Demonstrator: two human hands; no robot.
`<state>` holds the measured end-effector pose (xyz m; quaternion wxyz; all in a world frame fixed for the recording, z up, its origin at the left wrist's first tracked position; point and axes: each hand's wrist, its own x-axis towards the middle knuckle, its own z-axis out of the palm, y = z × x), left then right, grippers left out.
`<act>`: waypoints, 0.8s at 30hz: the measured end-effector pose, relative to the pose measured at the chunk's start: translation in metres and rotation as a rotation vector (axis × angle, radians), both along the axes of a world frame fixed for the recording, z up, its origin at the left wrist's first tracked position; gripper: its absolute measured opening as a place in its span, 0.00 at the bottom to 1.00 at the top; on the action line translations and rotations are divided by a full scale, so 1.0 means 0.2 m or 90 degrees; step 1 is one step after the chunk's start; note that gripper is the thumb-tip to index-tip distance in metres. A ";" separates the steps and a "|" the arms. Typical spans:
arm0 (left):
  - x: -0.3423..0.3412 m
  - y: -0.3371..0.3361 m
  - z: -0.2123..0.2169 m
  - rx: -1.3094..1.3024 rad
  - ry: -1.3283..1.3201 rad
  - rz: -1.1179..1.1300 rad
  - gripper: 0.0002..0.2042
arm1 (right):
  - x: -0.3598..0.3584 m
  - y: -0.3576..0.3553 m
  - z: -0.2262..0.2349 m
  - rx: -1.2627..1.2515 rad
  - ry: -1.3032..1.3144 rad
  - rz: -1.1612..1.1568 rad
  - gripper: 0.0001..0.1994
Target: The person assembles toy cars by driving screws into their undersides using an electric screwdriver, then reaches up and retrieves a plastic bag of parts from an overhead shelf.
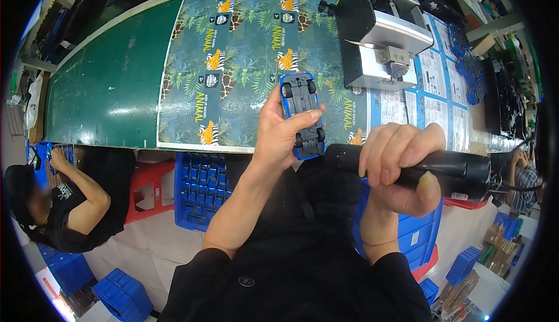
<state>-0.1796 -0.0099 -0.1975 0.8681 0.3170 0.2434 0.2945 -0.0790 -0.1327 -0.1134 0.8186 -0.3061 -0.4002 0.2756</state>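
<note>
Blue-sided toy car [300, 102], dark underside up, held over the near edge of the desk [105, 89], in front of the jungle-print sheet [247, 83]. Left hand [278, 125] closed around it, thumb across the underside. Right hand [402, 162] wrapped around a black cylindrical power tool [466, 172], narrow end toward the car; contact unclear. Metal-and-black machine [381, 69] at right on desk. Blue crate [180, 197] below, holding rows of small blue items.
</note>
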 end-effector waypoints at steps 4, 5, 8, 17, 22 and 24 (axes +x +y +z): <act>-0.08 0.03 -0.01 -0.011 0.045 0.022 0.28 | -0.04 0.10 -0.07 0.059 0.000 0.087 0.16; -0.05 0.00 -0.05 0.031 0.101 0.018 0.28 | 0.00 0.08 -0.08 0.029 -0.091 0.071 0.15; 0.08 -0.08 -0.06 0.054 0.012 0.057 0.29 | 0.06 -0.02 -0.09 0.094 -0.113 0.153 0.14; -0.01 -0.06 0.00 0.018 -0.036 0.054 0.27 | -0.02 0.00 -0.09 0.105 -0.109 0.096 0.16; 0.00 -0.05 0.00 -0.028 -0.051 0.046 0.27 | -0.02 -0.02 -0.08 0.054 -0.108 0.019 0.20; 0.01 -0.05 0.01 0.001 -0.017 0.046 0.26 | -0.03 -0.03 -0.06 0.037 -0.096 -0.004 0.21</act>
